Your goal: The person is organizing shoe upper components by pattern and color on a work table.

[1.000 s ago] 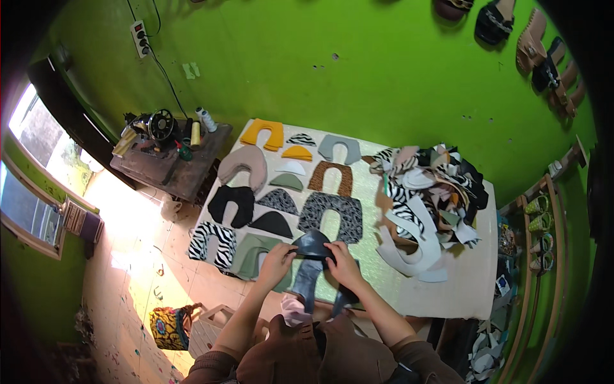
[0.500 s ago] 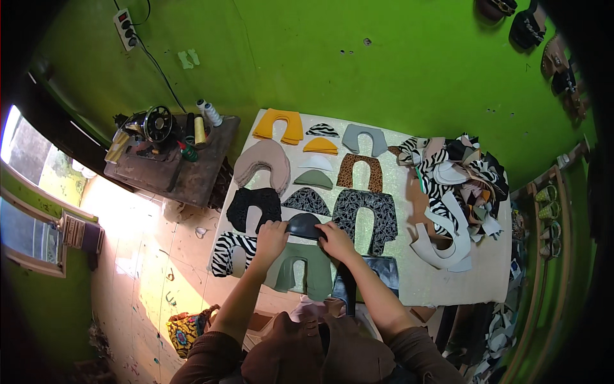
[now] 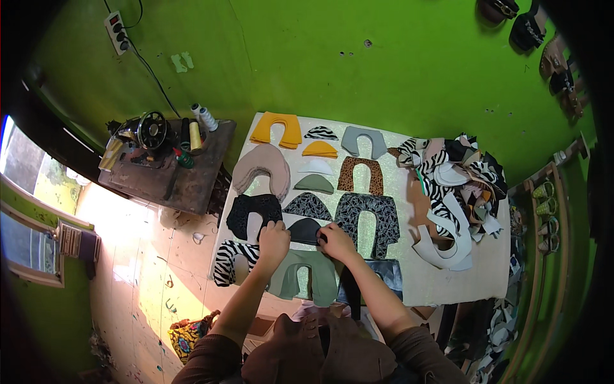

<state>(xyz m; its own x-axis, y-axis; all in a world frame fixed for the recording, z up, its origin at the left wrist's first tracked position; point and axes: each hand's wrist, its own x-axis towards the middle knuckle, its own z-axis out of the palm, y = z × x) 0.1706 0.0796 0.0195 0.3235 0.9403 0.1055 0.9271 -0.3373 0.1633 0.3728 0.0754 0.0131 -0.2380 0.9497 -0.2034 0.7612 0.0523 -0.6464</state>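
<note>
A black half-moon leather piece (image 3: 303, 232) lies on the pale table, above an olive-green U-shaped piece (image 3: 288, 276). The curled fingers of my left hand (image 3: 274, 242) are closed at its left end, beside a black textured U-shaped piece (image 3: 242, 214). At the right end, my right hand (image 3: 336, 242) pinches the half-moon's edge between thumb and fingers. Just beyond it sits a grey-and-black patterned half-moon (image 3: 308, 205). To the right is a matching patterned U-shaped piece (image 3: 384, 221). Dark glossy pieces (image 3: 385, 274) lie partly under my right forearm.
More cut pieces in yellow, beige, leopard and zebra print cover the table (image 3: 441, 289). Scraps (image 3: 448, 185) are heaped at its right. A sewing machine (image 3: 150, 131) with thread spools stands on a dark bench at left. Sandals (image 3: 527, 29) hang on the green wall.
The black half-moon, tilted and shiny before, now lies flatter and looks matte. Both hands stay at its ends, with the left fingers slightly farther from its middle. The view has shifted slightly.
</note>
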